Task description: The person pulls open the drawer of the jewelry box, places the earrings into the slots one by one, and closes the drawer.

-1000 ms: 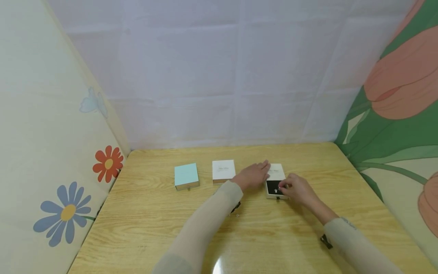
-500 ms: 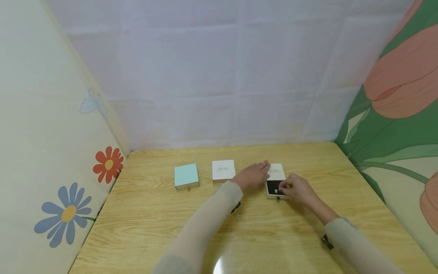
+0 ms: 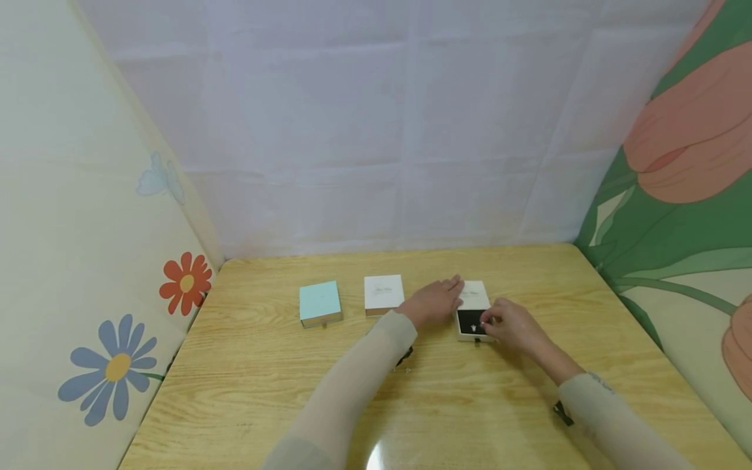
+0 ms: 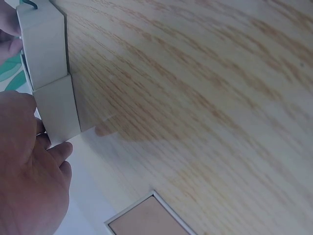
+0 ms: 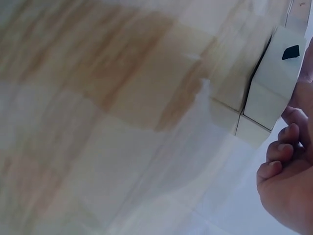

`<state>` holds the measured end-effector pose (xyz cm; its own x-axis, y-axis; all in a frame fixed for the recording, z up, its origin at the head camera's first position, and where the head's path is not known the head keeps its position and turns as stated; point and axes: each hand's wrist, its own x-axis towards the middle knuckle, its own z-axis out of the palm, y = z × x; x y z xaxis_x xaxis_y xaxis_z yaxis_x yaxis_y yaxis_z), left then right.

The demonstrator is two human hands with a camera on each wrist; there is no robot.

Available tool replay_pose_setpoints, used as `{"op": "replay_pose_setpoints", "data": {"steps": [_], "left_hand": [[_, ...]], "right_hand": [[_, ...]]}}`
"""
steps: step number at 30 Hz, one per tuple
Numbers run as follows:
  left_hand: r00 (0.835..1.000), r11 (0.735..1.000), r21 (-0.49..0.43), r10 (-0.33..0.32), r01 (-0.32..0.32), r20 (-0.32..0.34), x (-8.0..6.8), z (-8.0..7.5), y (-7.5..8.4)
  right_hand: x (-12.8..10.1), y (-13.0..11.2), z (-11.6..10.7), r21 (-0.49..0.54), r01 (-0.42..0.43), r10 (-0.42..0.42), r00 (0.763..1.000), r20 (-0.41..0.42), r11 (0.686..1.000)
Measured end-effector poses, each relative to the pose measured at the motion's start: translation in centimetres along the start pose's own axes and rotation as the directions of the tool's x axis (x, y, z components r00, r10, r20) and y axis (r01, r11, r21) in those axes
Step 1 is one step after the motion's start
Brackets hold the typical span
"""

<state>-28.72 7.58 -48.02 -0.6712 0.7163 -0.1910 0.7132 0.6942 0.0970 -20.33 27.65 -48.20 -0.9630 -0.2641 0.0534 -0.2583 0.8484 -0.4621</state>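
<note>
Here white box (image 3: 473, 312): drawer out, black lining; left hand (image 3: 433, 301) flat, right-hand (image 3: 512, 324) fingers pinch drawer.

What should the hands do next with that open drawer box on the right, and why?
Probably let the right hand set the small pale piece down on the black insert. The drawer is slid out of the white box, which the left hand steadies.

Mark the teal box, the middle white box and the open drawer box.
teal box (image 3: 320, 300), head view, middle of its lid.
middle white box (image 3: 384, 291), head view, middle of its lid.
open drawer box (image 3: 473, 295), head view, white sleeve top behind the pulled-out black tray.
</note>
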Motion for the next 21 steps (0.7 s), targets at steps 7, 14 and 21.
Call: {"op": "replay_pose_setpoints", "data": {"steps": [7,14,21], "left_hand": [[1.000,1.000,0.005,0.000,0.000,-0.005,0.18,0.20,-0.06],[1.000,1.000,0.010,0.001,-0.001,-0.008,0.35,0.37,-0.15],[1.000,1.000,0.010,0.010,-0.009,-0.011,0.39,0.40,-0.23]], "right_hand": [[0.32,0.40,0.06,-0.021,0.068,-0.067,0.998,0.019,0.997],[0.59,0.15,-0.32,-0.013,0.044,-0.043,0.997,0.061,0.999],[0.70,-0.30,-0.91,-0.023,0.025,-0.022,0.994,0.110,0.999]]}}
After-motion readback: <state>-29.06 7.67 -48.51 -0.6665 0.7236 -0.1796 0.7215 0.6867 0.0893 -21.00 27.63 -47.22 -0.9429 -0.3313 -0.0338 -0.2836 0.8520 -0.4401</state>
